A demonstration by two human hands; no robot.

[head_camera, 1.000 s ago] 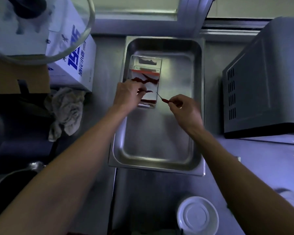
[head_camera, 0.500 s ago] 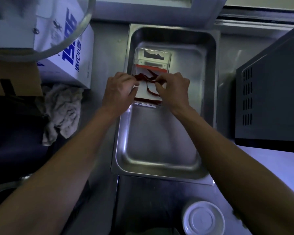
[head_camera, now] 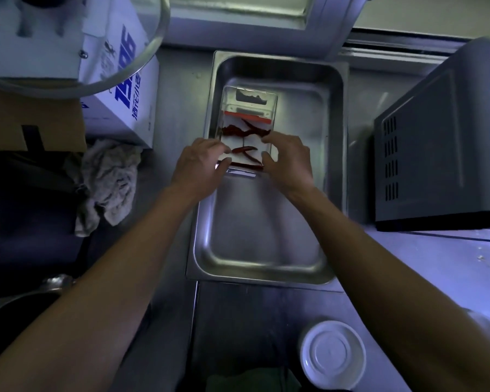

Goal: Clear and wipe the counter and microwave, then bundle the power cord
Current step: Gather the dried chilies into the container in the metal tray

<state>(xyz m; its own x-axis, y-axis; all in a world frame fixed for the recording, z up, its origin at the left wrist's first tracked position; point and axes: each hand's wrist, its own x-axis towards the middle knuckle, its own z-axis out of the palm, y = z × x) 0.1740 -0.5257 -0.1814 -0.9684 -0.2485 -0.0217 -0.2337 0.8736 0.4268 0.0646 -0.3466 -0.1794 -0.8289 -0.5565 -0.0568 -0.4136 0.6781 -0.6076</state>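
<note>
Both hands meet over the clear plastic box (head_camera: 248, 128) of dried red chillies (head_camera: 242, 131) that sits in the far half of the steel tray (head_camera: 334, 154). My left hand (head_camera: 200, 165) curls its fingers and thumb against the box's near-left corner, and my right hand (head_camera: 287, 162) does the same at the near-right side, thumb low and fingertips on the rim; both seem to grip the box, though how firmly I cannot tell. Holding it from two sides probably keeps the loose chillies level for a lift or a lid. Both forearms reach in straight from the near edge, wrists slightly bent down, palms facing each other.

That tray lies on the steel surface (head_camera: 266, 321), with the microwave (head_camera: 441, 142) just to its right, back vents toward the tray. A crumpled rag (head_camera: 108, 182) rests left of the tray, near a printed carton (head_camera: 125, 89), likely ready for wiping. Close to me stands a white round lid (head_camera: 333, 353). No power cord is visible.
</note>
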